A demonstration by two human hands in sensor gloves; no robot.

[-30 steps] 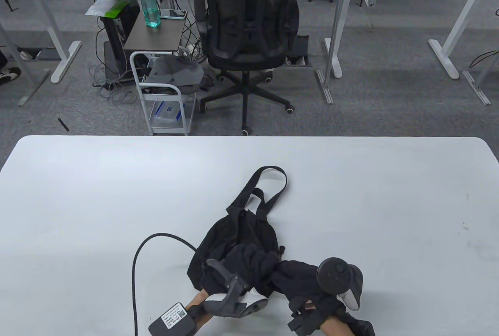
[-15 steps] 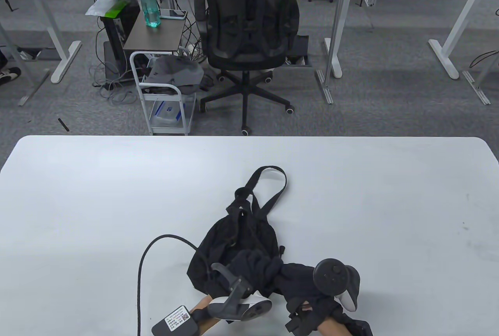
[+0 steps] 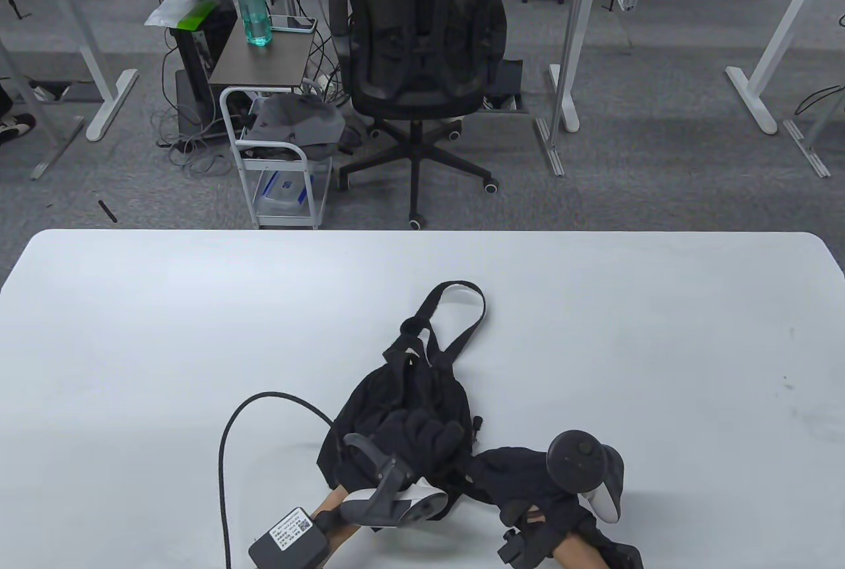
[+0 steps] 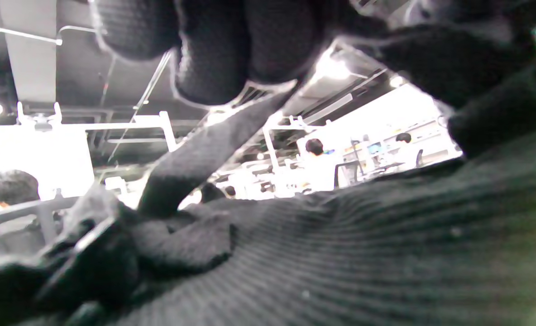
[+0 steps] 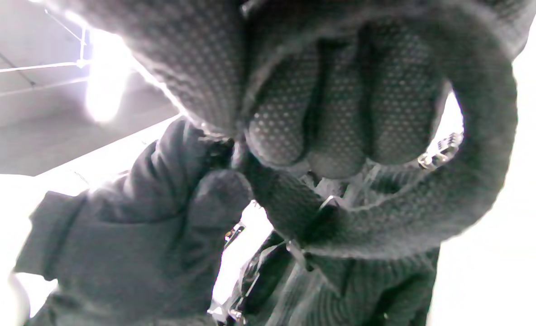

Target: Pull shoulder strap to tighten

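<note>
A black backpack (image 3: 396, 404) lies on the white table (image 3: 165, 331) near the front edge, its shoulder strap loop (image 3: 462, 325) trailing toward the far side. My left hand (image 3: 422, 437) lies on the backpack's near part with fingers curled. In the left wrist view a strap (image 4: 204, 154) rises from the bag fabric (image 4: 340, 253) to those fingers (image 4: 213, 59). My right hand (image 3: 511, 473) is a fist just right of the bag. In the right wrist view its fingers (image 5: 340, 117) grip a strap end (image 5: 277, 199) by a buckle (image 5: 315, 217).
A black cable (image 3: 228, 437) curves across the table left of the bag to a box on my left wrist (image 3: 290, 536). A black office chair (image 3: 422, 34) and a white cart (image 3: 277, 160) stand on the floor beyond the far edge.
My right hand has drawn right and toward the near edge, away from the bag. My left hand has shifted slightly up onto the bag. The far strap loop has shifted a little.
</note>
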